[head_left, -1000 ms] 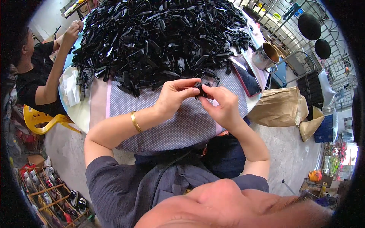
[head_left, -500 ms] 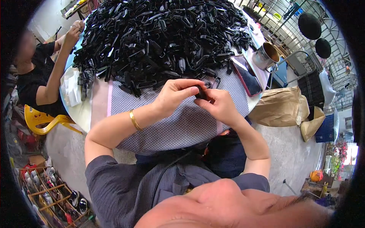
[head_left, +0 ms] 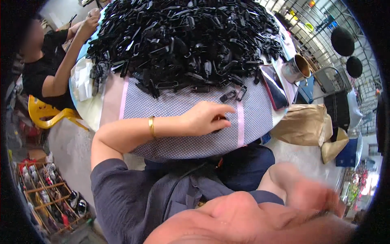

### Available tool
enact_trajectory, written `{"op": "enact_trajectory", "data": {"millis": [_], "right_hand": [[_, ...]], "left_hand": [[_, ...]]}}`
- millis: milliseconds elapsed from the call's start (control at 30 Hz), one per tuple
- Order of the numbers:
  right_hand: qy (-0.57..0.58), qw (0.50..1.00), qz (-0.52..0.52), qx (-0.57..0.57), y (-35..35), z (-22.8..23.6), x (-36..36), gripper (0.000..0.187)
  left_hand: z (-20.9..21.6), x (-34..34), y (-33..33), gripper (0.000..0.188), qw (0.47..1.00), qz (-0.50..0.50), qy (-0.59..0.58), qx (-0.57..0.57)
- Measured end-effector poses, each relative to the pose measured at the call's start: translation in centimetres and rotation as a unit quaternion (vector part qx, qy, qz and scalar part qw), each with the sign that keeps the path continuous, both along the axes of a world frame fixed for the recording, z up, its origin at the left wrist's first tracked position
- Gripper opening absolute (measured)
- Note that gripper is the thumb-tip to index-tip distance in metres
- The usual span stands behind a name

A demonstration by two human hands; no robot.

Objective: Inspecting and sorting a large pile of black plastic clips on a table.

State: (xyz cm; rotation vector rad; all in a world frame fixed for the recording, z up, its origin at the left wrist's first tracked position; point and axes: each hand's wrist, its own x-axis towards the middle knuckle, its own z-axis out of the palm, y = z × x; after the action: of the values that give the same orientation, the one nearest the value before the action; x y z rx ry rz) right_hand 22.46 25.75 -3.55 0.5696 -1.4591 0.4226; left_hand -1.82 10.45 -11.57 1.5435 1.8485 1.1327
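My left hand (head_left: pixel 207 118) hovers low over the patterned grey cloth (head_left: pixel 174 142), its thumb and forefinger apart with a gap between them. Its other fingers are curled under and partly hidden, and I see no piece in its grip. A gold bangle (head_left: pixel 152 126) circles that wrist. My right hand (head_left: pixel 313 193) is off the table at the lower right, raised close to me and smeared by motion, so its fingers do not show. Beyond my left hand lie two loose small black plastic pieces (head_left: pixel 228 96), at the near edge of a large heap of similar black pieces (head_left: pixel 183 44).
A phone (head_left: pixel 274 87) and a metal mug (head_left: pixel 295 68) stand on the table's right side. White tissues (head_left: pixel 84 79) lie at the left, near a co-worker's arm (head_left: pixel 65 67). A brown paper bag (head_left: pixel 302 125) sits off the table's right edge.
My hands were together around a dark piece; now they are apart. The right hand has swung down and right, off the table. The left has dropped nearer the cloth.
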Motion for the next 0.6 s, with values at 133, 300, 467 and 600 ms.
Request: {"op": "enact_trajectory", "data": {"millis": [133,300,467,600], "right_hand": [[0.199,0.942,0.173,0.208,-4.1,3.4,-0.7,0.054],[0.187,0.918,0.280,0.207,-4.3,2.9,-0.9,0.053],[0.159,0.889,0.366,0.225,-4.1,3.4,-0.4,0.051],[0.142,0.854,0.444,0.230,-4.9,3.5,-0.8,0.050]], "left_hand": [[-1.4,0.3,0.0,0.033,0.992,-0.009,0.092,0.088],[-2.1,0.5,-0.3,0.029,0.983,-0.016,0.138,0.120],[-2.3,0.4,0.3,0.025,0.977,-0.037,0.162,0.135],[-2.2,0.4,-0.1,0.021,0.976,-0.036,0.161,0.145]]}}
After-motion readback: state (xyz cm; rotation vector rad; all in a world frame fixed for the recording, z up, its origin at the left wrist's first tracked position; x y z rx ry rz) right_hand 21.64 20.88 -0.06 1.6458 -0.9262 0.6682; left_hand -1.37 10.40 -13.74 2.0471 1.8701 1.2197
